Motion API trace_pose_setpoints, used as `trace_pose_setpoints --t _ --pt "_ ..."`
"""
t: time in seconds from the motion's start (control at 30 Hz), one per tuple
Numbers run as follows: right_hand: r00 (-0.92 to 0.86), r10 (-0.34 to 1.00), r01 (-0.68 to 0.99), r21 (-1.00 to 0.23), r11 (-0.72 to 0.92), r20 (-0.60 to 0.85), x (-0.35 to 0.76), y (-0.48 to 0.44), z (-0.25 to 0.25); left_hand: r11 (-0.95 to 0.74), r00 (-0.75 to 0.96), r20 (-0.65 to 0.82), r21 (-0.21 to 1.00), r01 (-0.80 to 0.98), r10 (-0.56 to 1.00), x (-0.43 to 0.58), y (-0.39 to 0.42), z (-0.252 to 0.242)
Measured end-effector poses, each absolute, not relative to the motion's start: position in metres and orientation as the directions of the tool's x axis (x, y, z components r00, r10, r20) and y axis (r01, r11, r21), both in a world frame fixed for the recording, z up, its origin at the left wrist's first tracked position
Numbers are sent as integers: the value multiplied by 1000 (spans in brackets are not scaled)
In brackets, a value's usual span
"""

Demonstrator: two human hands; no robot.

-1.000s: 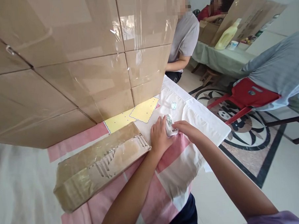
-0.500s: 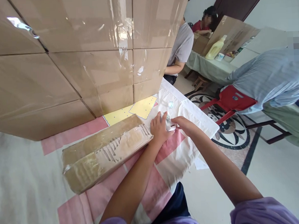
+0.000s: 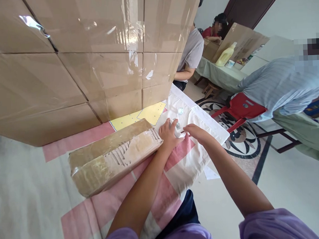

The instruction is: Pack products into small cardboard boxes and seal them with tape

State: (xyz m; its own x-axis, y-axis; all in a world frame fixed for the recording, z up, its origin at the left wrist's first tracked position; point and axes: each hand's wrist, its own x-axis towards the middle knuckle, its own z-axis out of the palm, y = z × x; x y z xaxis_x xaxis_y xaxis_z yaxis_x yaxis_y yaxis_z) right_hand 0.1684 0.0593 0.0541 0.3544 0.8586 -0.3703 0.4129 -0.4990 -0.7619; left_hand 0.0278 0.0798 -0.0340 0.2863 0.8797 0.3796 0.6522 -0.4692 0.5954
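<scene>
No word, number or brand can be read. The marks in view are illegible: a small round emblem point(image 3: 245, 105) on the back of the red chair point(image 3: 254, 110), too tiny to make out; bluish print on the cup point(image 3: 229, 64) on the far table point(image 3: 214, 70), likewise too small; and a greenish patch on the white item point(image 3: 179, 133), partly covered and blurred, so whether it is a label cannot be told

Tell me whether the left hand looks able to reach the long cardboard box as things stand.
Probably yes: the left hand is close to one end of the long cardboard box, and nothing visible blocks the way, though it seems to hold a small white object and might have to release it.
</scene>
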Motion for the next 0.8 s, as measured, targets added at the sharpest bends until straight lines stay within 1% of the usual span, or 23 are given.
trace_pose_setpoints --t 0.13,0.57,0.67,0.8 --pt "398 832 392 -749 -534 -385 166 52 54 -469 293 373 585 661 880 27 79 -31" --pt "465 810 298 -799 -523 -357 155 29 48 -421 316 278 576 701 907 25 75 -16" --pt "459 799 240 -812 -532 -388 153 26 46 -412 322 257 581 702 911 25 74 -15" --pt "425 806 102 -862 -496 -413 150 24 39 -401 329 231 591 700 915 25 75 -14"
